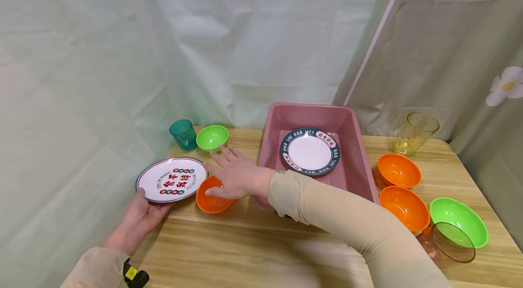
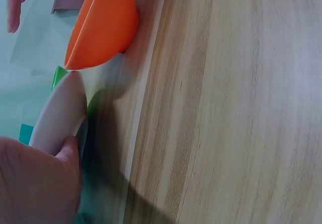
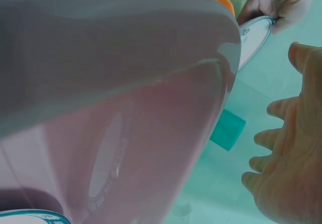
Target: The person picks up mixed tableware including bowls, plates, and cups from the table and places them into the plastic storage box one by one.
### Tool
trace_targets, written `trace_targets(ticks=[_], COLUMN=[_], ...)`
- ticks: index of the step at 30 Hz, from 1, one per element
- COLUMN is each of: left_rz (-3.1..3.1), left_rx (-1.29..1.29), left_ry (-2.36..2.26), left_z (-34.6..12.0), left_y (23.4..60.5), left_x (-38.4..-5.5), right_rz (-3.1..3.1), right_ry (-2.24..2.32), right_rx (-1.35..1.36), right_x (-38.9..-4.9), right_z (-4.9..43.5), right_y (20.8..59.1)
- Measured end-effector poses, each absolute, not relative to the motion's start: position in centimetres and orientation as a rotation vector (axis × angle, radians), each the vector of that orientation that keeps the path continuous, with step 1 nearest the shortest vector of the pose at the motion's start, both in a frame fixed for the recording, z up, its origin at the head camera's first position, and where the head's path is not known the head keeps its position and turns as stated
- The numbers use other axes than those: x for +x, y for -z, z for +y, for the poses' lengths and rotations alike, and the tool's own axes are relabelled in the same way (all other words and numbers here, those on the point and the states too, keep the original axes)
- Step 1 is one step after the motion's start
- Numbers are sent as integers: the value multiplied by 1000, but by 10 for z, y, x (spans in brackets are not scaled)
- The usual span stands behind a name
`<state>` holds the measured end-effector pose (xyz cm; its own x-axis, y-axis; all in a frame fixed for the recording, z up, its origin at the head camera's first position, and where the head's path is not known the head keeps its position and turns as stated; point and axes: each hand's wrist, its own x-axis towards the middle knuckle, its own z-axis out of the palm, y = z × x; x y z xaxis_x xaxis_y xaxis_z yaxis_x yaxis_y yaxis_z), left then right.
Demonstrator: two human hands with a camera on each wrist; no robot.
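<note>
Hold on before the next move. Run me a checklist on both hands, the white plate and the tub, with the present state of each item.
1. White plate held securely: ok, as far as shows; the left hand grips its rim.
2. Right hand free: ok, spread open and holding nothing.
3. White plate clear of the orange bowl beside it: cannot tell; their edges meet in the head view, and any gap is unclear.
4. Tub empty: not ok, the dark-rimmed plate lies in it.
5. Direct way from white plate to tub clear: not ok, the right hand and orange bowl are between them.
</note>
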<state>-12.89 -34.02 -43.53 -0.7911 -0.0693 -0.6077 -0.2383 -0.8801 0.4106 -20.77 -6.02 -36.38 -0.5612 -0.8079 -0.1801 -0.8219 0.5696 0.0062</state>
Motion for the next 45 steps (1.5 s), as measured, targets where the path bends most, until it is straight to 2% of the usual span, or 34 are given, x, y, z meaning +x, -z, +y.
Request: trace_targets(ticks=[9,28,37,45], left_rz=[776,839,940,986], left_rx=[-979,-703,-539,-473], left_ry=[-2788,-2872,-2851,-2804], left_z=[-341,-330,-317,-295], left_y=[434,408,393,376], left_x=[-123,-114,-120,-136], right_rz=[2645,2719,2758,2817], right_ry=[-106,-119,-181,-138], right_rx=[-1390,-1389,-1470,-1437], right_x=[-208,-216,-216,-218], right_z=[-60,-36,-12,36], right_y=[364,341,332,322])
